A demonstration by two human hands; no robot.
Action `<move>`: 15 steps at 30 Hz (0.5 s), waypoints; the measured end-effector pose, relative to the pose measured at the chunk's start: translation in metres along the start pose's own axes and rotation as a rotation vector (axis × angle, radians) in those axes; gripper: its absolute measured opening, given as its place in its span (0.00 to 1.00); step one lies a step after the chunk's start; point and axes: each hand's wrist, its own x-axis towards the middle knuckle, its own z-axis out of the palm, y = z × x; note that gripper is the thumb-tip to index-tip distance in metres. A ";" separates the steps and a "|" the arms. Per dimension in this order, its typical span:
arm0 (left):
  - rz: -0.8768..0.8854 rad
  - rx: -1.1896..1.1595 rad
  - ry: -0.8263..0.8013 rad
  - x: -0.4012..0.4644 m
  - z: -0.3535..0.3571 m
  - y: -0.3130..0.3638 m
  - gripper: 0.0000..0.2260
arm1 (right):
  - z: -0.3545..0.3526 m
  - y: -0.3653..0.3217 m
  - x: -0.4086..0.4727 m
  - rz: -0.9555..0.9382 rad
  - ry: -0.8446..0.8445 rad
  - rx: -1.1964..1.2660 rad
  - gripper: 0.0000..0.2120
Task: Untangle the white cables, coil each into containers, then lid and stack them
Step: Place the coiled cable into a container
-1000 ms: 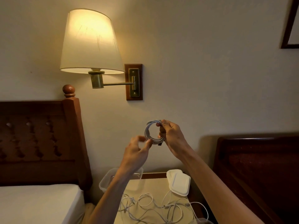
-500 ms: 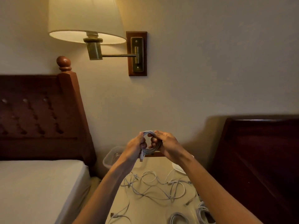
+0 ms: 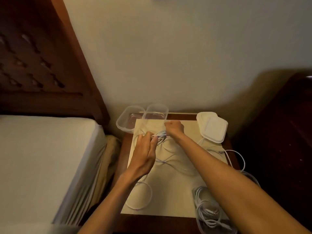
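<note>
A small coil of white cable (image 3: 160,134) is held low over the nightstand between both hands. My left hand (image 3: 145,150) pinches its left side with fingertips. My right hand (image 3: 173,127) grips its right side with curled fingers. Loose tangled white cables (image 3: 170,162) spread over the pale mat (image 3: 168,200) under the hands. Two clear containers without lids (image 3: 128,121) (image 3: 157,112) stand at the back left of the nightstand. White lids (image 3: 211,128) are piled at the back right. Another clear container holding coiled cable (image 3: 208,211) sits at the front right.
A wooden nightstand (image 3: 124,149) stands between a bed with a white mattress (image 3: 42,157) and dark headboard (image 3: 33,56) on the left and a dark piece of furniture (image 3: 278,132) on the right. One cable loop (image 3: 236,157) hangs over the nightstand's right edge.
The view tipped down from the wall lamp to the nightstand. Both hands brought the coiled cable down from chest height to just above the mat near the clear containers.
</note>
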 end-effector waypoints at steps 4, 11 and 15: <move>0.142 0.153 -0.011 -0.005 0.004 -0.028 0.10 | 0.029 0.008 0.041 0.071 0.032 -0.061 0.23; 0.209 0.235 -0.010 -0.003 0.005 -0.038 0.08 | 0.038 0.012 0.068 0.120 0.116 -0.029 0.11; 0.239 0.247 0.010 -0.003 0.006 -0.035 0.10 | 0.016 0.011 0.050 0.021 0.130 0.003 0.10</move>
